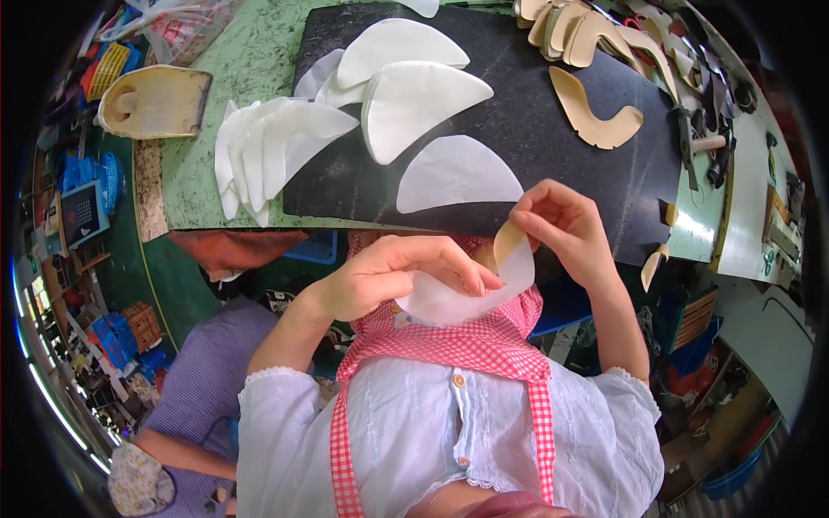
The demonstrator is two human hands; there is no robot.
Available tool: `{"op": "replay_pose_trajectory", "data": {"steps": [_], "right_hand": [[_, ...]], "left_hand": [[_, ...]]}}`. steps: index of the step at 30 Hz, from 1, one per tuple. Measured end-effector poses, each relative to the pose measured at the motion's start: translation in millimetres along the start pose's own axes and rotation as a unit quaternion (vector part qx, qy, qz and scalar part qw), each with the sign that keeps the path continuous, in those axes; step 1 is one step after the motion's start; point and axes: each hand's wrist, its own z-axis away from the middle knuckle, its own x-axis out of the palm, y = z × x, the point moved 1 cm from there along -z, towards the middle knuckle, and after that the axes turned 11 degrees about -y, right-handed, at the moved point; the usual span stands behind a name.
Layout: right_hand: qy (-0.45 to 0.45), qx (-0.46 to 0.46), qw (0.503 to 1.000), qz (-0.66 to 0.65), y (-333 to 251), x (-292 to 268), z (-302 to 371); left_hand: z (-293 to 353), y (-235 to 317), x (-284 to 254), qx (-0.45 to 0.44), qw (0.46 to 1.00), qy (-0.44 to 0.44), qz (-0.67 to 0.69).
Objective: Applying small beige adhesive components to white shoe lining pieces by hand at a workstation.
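In front of my apron, past the table's near edge, I hold up a thin translucent white curved sheet and a tan curved piece lying against it. My right hand pinches the tan piece near its upper end. My left hand is closed on the white sheet, thumb and forefinger almost together; part of the sheet hides behind the fingers. Just beyond, a single white half-round sheet lies flat on the black mat. Farther up the mat is a stack of white curved pieces.
More white pieces fan out at the mat's left edge. A tan hook-shaped piece lies right, below a pile of tan pieces. A hammer rests far right. A tan tray stands left. Another person's sleeve is close at left.
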Motion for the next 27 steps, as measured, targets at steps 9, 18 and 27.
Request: {"op": "replay_pose_trajectory", "data": {"steps": [9, 18, 27], "right_hand": [[0.176, -0.285, 0.942, 0.023, -25.6, 0.2, 11.8], [0.052, -0.399, 0.901, 0.159, -41.5, 3.4, 8.9], [0.198, -0.282, 0.862, 0.373, -59.0, 16.1, 6.8]], "left_hand": [[26.9, 42.6, -31.6, 0.263, 0.959, 0.08, 0.066], [-23.3, 85.4, -15.3, 0.072, 0.745, 0.143, -0.647], [-37.7, 36.5, -5.7, -0.051, 0.881, 0.11, -0.457]]}}
